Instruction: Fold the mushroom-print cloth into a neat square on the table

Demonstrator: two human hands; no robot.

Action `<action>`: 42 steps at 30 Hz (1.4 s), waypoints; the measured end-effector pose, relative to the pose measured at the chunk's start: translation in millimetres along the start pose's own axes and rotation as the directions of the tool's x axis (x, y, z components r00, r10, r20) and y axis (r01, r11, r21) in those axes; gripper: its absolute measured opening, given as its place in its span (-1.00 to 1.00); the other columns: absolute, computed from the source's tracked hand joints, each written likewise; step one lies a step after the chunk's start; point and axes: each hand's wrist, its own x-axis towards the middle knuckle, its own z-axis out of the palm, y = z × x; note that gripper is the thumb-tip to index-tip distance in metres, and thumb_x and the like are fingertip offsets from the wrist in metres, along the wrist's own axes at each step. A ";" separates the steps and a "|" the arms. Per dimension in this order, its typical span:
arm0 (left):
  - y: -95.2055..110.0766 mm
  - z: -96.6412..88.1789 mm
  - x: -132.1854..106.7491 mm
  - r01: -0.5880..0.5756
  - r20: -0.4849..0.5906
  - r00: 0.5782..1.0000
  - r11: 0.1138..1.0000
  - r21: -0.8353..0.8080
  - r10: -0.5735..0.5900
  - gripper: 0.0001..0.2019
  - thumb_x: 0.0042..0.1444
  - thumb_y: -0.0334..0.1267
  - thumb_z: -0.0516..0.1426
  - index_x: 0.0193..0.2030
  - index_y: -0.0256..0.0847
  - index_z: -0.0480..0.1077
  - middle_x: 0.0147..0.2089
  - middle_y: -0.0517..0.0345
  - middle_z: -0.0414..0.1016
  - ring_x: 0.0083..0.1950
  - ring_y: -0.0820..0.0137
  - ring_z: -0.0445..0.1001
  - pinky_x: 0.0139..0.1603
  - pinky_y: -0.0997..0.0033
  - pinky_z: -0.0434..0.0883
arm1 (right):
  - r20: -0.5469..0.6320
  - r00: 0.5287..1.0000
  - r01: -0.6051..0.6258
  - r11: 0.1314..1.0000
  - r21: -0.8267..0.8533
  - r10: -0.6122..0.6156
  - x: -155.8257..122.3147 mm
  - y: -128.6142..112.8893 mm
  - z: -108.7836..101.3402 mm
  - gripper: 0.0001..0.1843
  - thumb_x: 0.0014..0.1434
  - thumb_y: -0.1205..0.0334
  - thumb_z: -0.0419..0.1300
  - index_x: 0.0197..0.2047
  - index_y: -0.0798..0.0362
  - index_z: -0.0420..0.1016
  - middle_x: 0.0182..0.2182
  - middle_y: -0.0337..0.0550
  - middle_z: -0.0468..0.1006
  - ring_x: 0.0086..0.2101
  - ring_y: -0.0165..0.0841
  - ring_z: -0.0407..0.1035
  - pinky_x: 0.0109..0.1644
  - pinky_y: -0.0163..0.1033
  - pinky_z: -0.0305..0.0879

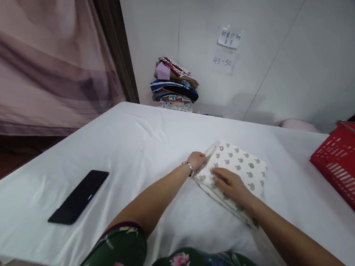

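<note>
A folded white cloth (240,164) with a grey print and a few red and green motifs lies on the white-covered table; its exact kind cannot be told. At its left edge, my left hand (197,159) is closed on the cloth, the fingertips partly hidden by the fold. A silver bracelet (190,168) circles that wrist. My right hand (233,186) rests on top of the cloth near its left side, palm down, fingers stretched out and the thumb a little apart.
A black phone-like slab (79,197) lies on the white sheet (128,151) at left. A red plastic basket (354,168) stands at the right edge. Folded clothes (173,84) are stacked beyond the far edge, by the wall with paper notes (229,37). A pinkish curtain (44,58) hangs at left.
</note>
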 end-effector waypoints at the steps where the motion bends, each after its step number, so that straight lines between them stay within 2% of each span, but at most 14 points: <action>1: 0.9 1.6 2.2 0.004 0.002 1.000 1.000 -0.003 -0.004 -0.78 -0.08 -0.19 0.19 -0.30 -0.23 0.53 -0.32 0.12 0.57 -0.31 0.40 0.46 -0.32 0.52 0.32 | -0.016 1.000 -0.006 1.000 0.013 0.006 6.4 5.2 -4.0 -0.66 0.18 0.17 0.00 0.00 -0.07 0.41 -0.04 -0.12 0.48 -0.05 -0.24 0.36 0.04 -0.06 0.31; 5: 4.1 6.1 2.8 0.011 0.025 1.000 0.999 -0.043 -0.009 -0.75 -0.02 -0.18 0.17 -0.23 -0.24 0.52 -0.27 0.11 0.57 -0.27 0.40 0.48 -0.30 0.53 0.33 | -0.098 0.995 0.014 0.995 -0.099 -0.024 42.9 33.7 -15.5 -0.62 0.11 0.32 -0.01 -0.02 -0.02 0.44 0.01 -0.08 0.44 0.02 -0.21 0.29 0.12 0.01 0.23; 9: 5.5 6.0 -2.9 -0.010 0.031 0.999 0.995 -0.103 0.014 -0.74 0.04 -0.23 0.11 -0.17 -0.26 0.51 -0.22 0.13 0.57 -0.24 0.42 0.48 -0.27 0.55 0.35 | -0.055 0.994 0.085 0.977 -0.197 -0.098 78.2 62.5 -12.3 -0.52 0.01 0.46 -0.03 -0.01 0.05 0.44 0.03 -0.03 0.42 0.07 -0.20 0.24 0.19 0.05 0.13; 13: -0.6 6.0 -1.8 -0.051 0.001 0.999 0.992 -0.119 0.051 -0.76 0.04 -0.25 0.10 -0.19 -0.26 0.51 -0.20 0.13 0.56 -0.18 0.40 0.46 -0.20 0.53 0.35 | 0.015 0.994 0.105 0.965 -0.242 -0.105 95.8 81.0 -5.5 -0.53 -0.04 0.49 -0.01 -0.07 0.06 0.46 0.01 -0.03 0.44 0.09 -0.19 0.21 0.18 0.07 0.11; 17: -11.0 9.2 1.0 -0.171 -0.045 0.985 0.984 -0.050 0.169 -0.74 0.06 -0.21 0.07 -0.16 -0.20 0.49 -0.24 0.15 0.55 -0.23 0.41 0.46 -0.18 0.50 0.33 | 0.094 0.986 0.155 0.958 -0.243 -0.136 96.6 89.4 -8.7 -0.64 -0.06 0.49 0.01 -0.21 0.01 0.46 -0.01 -0.11 0.46 0.11 -0.18 0.18 0.15 0.09 0.12; 21: -13.0 10.1 -2.0 -0.195 -0.083 0.978 0.980 -0.028 0.192 -0.68 0.07 -0.20 0.07 -0.03 -0.18 0.42 -0.27 0.16 0.53 -0.27 0.42 0.45 -0.23 0.50 0.33 | 0.113 0.974 0.214 0.957 -0.197 -0.195 92.4 90.0 -17.2 -0.71 -0.04 0.48 0.01 -0.29 0.01 0.42 -0.05 -0.12 0.48 0.11 -0.21 0.19 0.14 0.08 0.11; 23: -11.1 9.3 -3.9 -0.201 -0.078 0.977 0.979 -0.027 0.198 -0.68 0.07 -0.22 0.08 -0.02 -0.18 0.41 -0.28 0.16 0.52 -0.27 0.42 0.44 -0.22 0.50 0.33 | 0.140 0.968 0.233 0.951 -0.203 -0.207 92.9 87.7 -20.0 -0.68 -0.04 0.48 0.00 -0.25 0.01 0.42 -0.05 -0.11 0.48 0.12 -0.21 0.18 0.16 0.08 0.08; 27: -9.3 8.2 -5.4 -0.201 -0.075 0.977 0.979 -0.037 0.198 -0.70 0.08 -0.24 0.07 -0.03 -0.17 0.41 -0.28 0.18 0.52 -0.25 0.41 0.44 -0.18 0.49 0.33 | 0.262 0.942 0.279 0.922 -0.268 -0.210 100.5 80.6 -23.1 -0.49 -0.02 0.51 -0.04 -0.01 -0.03 0.36 -0.01 -0.14 0.45 0.14 -0.23 0.14 0.21 0.13 -0.06; 31: -11.4 8.0 -4.4 -0.211 -0.070 0.976 0.976 -0.052 0.207 -0.69 0.07 -0.22 0.08 -0.03 -0.18 0.41 -0.29 0.18 0.52 -0.26 0.42 0.45 -0.19 0.49 0.34 | 0.326 0.917 0.339 0.882 -0.327 -0.232 107.1 72.7 -27.7 -0.53 0.00 0.47 -0.01 -0.03 -0.06 0.40 -0.10 -0.11 0.46 0.01 -0.24 0.25 0.21 0.12 -0.08; 34: -12.4 7.2 -3.3 -0.207 -0.057 0.977 0.977 -0.052 0.205 -0.70 0.06 -0.21 0.08 -0.06 -0.19 0.43 -0.28 0.16 0.53 -0.25 0.40 0.45 -0.20 0.48 0.34 | 0.300 0.922 0.344 0.874 -0.344 -0.245 105.5 68.5 -31.6 -0.63 -0.01 0.45 0.01 -0.17 -0.04 0.45 -0.21 -0.11 0.46 -0.12 -0.26 0.29 0.18 0.09 -0.02; 36: -12.1 6.3 -2.3 -0.195 -0.057 0.980 0.980 -0.038 0.193 -0.71 0.05 -0.19 0.09 -0.09 -0.21 0.45 -0.27 0.14 0.54 -0.25 0.39 0.46 -0.20 0.47 0.33 | 0.260 0.931 0.337 0.880 -0.334 -0.257 101.4 67.7 -33.4 -0.69 -0.06 0.48 0.02 -0.26 0.00 0.44 -0.23 -0.10 0.46 -0.13 -0.26 0.29 0.15 0.06 0.04; 39: -9.5 4.1 0.2 -0.173 -0.048 0.984 0.985 -0.026 0.171 -0.72 0.05 -0.15 0.09 -0.15 -0.22 0.47 -0.25 0.11 0.55 -0.24 0.37 0.46 -0.21 0.46 0.33 | 0.195 0.937 0.337 0.897 -0.285 -0.290 92.0 69.0 -35.1 -0.69 -0.12 0.51 0.01 -0.31 0.01 0.38 -0.13 -0.08 0.46 0.00 -0.22 0.24 0.16 0.06 0.03; 42: -2.5 1.8 5.8 -0.153 0.004 0.988 0.988 0.028 0.153 -0.72 0.04 -0.10 0.08 -0.26 -0.22 0.50 -0.27 0.11 0.56 -0.26 0.36 0.46 -0.26 0.46 0.32 | 0.141 0.945 0.321 0.915 -0.246 -0.294 80.8 71.3 -37.4 -0.67 -0.13 0.53 -0.01 -0.30 0.00 0.34 -0.07 -0.11 0.46 0.11 -0.22 0.16 0.21 0.12 -0.08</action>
